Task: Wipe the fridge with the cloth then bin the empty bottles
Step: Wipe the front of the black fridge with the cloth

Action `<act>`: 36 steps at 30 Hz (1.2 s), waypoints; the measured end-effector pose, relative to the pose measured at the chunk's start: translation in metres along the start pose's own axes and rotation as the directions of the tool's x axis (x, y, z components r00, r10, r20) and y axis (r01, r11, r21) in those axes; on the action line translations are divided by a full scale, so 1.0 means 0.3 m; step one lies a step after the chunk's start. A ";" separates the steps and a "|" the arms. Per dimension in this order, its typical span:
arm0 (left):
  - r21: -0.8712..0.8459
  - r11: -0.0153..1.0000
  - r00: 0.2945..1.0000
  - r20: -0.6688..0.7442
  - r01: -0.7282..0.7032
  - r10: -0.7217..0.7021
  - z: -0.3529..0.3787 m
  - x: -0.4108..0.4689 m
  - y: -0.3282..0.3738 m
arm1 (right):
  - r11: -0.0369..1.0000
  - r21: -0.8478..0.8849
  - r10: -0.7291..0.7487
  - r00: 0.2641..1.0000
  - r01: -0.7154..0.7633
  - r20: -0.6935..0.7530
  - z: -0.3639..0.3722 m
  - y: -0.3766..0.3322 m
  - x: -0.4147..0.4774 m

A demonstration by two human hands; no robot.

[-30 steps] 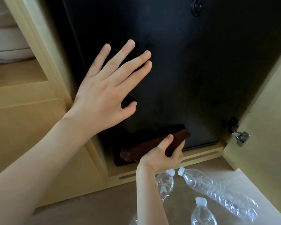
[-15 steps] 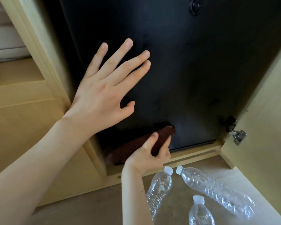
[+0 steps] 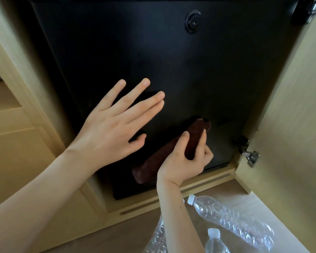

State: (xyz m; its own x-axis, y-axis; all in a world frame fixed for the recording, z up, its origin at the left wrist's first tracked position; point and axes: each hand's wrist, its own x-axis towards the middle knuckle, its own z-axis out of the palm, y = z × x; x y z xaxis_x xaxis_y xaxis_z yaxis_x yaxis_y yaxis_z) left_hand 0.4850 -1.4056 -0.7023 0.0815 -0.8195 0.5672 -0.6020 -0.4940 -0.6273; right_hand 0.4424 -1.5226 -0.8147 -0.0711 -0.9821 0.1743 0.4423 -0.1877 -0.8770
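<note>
The black fridge (image 3: 171,70) filled the wooden cabinet, its door shut and a round lock (image 3: 192,21) set toward one o'clock on its face; the left hand (image 3: 115,128) lay flat against the door at about nine o'clock from centre, fingers spread and straight, holding nothing; the right hand (image 3: 184,159), toward five o'clock of the left one, had its fingers curled round a rolled brown cloth (image 3: 170,152), pressing it to the lower part of the fridge door; the cloth ran slantwise, its upper end toward one o'clock and its lower end toward seven; the open cabinet door (image 3: 290,125) stood at three o'clock with a metal hinge (image 3: 250,156) near its lower corner; three clear plastic bottles with white caps lay on the floor toward six o'clock, one long bottle (image 3: 232,220) lying slantwise, a second bottle (image 3: 215,241) at the bottom edge, a third bottle (image 3: 156,238) partly hidden behind the right forearm
</note>
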 end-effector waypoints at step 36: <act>-0.045 0.999 0.997 -0.081 -0.008 0.004 0.033 0.020 0.017 | 0.820 0.021 -0.563 0.798 0.573 0.217 -0.005 0.042 0.256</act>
State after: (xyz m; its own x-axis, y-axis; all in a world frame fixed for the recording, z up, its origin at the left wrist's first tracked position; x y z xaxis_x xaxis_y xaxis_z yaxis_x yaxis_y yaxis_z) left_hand 0.4903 -1.4159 -0.7074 0.0146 -0.7953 0.6061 -0.6378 -0.4742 -0.6069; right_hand 0.4411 -1.6004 -0.8130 -0.1116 -0.6746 0.7297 0.3404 -0.7158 -0.6097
